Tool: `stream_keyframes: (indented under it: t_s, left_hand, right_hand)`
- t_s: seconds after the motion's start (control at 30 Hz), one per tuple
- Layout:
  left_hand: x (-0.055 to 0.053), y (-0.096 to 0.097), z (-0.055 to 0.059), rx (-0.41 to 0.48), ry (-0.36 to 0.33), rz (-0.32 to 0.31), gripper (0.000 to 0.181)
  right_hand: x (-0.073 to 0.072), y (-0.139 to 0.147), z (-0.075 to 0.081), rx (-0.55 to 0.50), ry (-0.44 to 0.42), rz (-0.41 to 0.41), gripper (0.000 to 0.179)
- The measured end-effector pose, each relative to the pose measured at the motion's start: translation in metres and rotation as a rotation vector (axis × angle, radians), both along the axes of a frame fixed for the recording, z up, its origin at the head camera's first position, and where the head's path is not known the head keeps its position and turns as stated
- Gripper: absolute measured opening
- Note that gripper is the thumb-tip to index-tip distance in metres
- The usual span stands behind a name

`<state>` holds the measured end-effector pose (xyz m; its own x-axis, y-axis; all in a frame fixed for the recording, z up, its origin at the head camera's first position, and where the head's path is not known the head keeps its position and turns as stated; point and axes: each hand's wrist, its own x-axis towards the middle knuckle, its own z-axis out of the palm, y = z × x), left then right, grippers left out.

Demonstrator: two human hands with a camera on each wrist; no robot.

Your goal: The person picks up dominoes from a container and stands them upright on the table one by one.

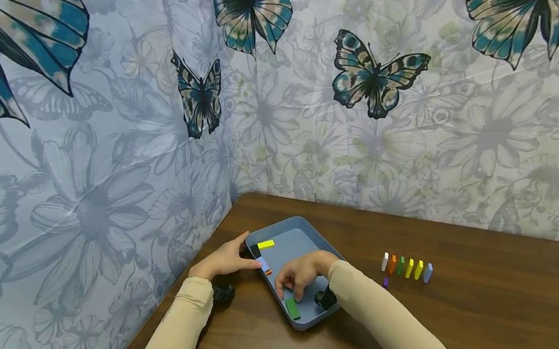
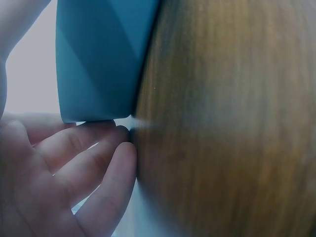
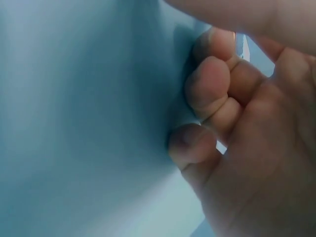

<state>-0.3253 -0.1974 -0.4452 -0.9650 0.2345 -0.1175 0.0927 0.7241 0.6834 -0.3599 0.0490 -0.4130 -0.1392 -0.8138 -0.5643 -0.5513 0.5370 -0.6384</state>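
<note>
A blue-grey tray (image 1: pixel 297 221) stands on the table, a few small domino-like blocks in it. My left hand (image 1: pixel 226 258) holds the tray's left corner, thumb at the rim; in the left wrist view its fingers touch the outer wall. My right hand (image 1: pixel 307 270) reaches down into the tray with bent fingers beside a green block (image 1: pixel 292 309). Whether it pinches that block is hidden. In the right wrist view several fingertips (image 3: pixel 207 84) meet the tray's surface. A yellow block (image 1: pixel 265 244) and a light blue block (image 1: pixel 264 264) lie along the left side.
On the brown table (image 1: pixel 492 317), right of the tray, several blocks stand in a row, among them a white block (image 1: pixel 384 261) and a blue block (image 1: pixel 428 273). A purple block (image 1: pixel 385 282) sits in front of them. Patterned walls border the table behind and left.
</note>
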Motion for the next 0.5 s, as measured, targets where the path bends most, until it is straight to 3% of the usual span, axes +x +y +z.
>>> stream_keyframes:
  t_s: [0.5]
  left_hand:
    - [0.0013, -0.0017, 0.0012, -0.009, 0.003, -0.008, 0.113]
  right_hand:
    - [0.0055, -0.0021, 0.0009, 0.026, 0.039, -0.007, 0.026]
